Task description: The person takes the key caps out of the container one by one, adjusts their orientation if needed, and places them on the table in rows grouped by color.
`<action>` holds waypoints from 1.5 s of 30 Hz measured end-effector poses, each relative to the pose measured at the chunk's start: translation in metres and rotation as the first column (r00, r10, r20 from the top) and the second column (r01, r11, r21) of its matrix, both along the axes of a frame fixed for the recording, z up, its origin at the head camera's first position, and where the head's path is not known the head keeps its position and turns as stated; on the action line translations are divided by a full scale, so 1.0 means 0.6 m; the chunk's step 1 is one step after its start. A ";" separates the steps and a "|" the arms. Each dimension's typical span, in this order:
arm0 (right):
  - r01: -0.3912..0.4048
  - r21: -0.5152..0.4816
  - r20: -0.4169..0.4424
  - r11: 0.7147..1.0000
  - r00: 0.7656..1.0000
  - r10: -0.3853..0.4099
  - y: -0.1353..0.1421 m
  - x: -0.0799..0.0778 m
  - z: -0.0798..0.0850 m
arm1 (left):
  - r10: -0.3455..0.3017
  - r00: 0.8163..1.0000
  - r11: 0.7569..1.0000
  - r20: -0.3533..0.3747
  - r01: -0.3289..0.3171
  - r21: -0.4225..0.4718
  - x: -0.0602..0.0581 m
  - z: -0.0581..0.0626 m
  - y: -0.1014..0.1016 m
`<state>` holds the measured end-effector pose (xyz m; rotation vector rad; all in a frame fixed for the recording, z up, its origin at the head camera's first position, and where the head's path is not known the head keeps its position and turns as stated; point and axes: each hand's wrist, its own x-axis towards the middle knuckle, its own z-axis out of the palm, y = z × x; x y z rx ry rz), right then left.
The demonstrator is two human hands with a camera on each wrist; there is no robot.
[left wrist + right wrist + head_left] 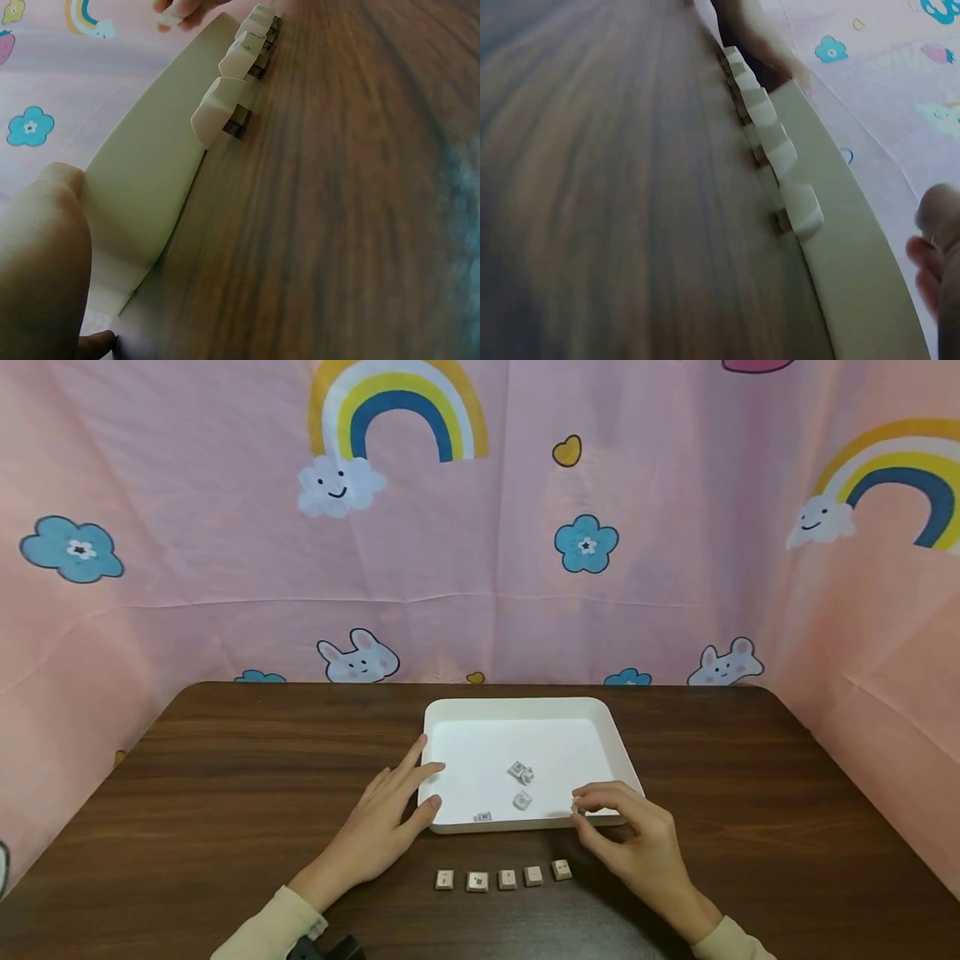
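Note:
My right hand (626, 831) pinches a small pale keycap (576, 807) between thumb and fingertips, just over the front right of the white tray (525, 827). In the left wrist view, the same pale piece (170, 20) shows in those fingers. My left hand (386, 818), fingers spread and fairly straight, touches the tray's left rim, its thumb at the front left corner. Before the tray, several keycaps stand in a row, from the leftmost keycap (444, 880) to the rightmost keycap (562, 870). Dark bases show beneath these keycaps (804, 210) in the right wrist view.
Inside the tray lie a few more keycaps: one near the middle (522, 800), a close cluster (519, 771) behind it, and pieces (483, 817) by the front wall. A dark wooden table (225, 810) carries everything. Patterned pink cloth (450, 552) hangs behind and at both sides.

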<state>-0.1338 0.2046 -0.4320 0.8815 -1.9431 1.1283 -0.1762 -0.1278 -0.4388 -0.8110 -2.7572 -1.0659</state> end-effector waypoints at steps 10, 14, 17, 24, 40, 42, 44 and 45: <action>-0.060 -0.072 0.043 0.996 0.997 0.063 0.012 0.002 -0.014 | -0.003 1.000 1.000 -0.010 0.003 0.008 0.001 0.000 -0.003; -0.072 -0.103 0.037 0.992 0.996 0.076 0.008 0.006 -0.012 | -0.005 1.000 1.000 0.000 0.005 0.002 0.000 -0.001 -0.003; -0.064 -0.118 0.034 0.991 0.997 0.068 0.003 0.011 -0.004 | -0.004 1.000 1.000 0.004 0.004 0.002 -0.001 -0.002 -0.003; -0.093 -0.162 0.039 0.982 0.994 0.101 0.005 0.013 -0.005 | -0.001 1.000 1.000 0.000 0.001 -0.002 -0.002 0.000 -0.003; -0.063 -0.138 0.082 0.988 0.994 0.075 0.017 0.007 -0.023 | -0.005 0.999 1.000 -0.037 0.005 0.000 -0.004 0.005 0.001; -0.072 -0.134 0.084 0.988 0.993 0.084 0.017 0.007 -0.024 | -0.006 0.999 1.000 -0.034 0.006 -0.001 -0.003 0.004 0.000; -0.071 -0.131 0.088 0.989 0.993 0.083 0.017 0.008 -0.026 | -0.005 0.999 1.000 -0.032 0.005 -0.003 -0.002 0.003 0.000; -0.069 -0.130 0.093 0.989 0.992 0.081 0.017 0.009 -0.026 | -0.004 1.000 1.000 -0.030 0.004 -0.003 -0.002 0.002 -0.001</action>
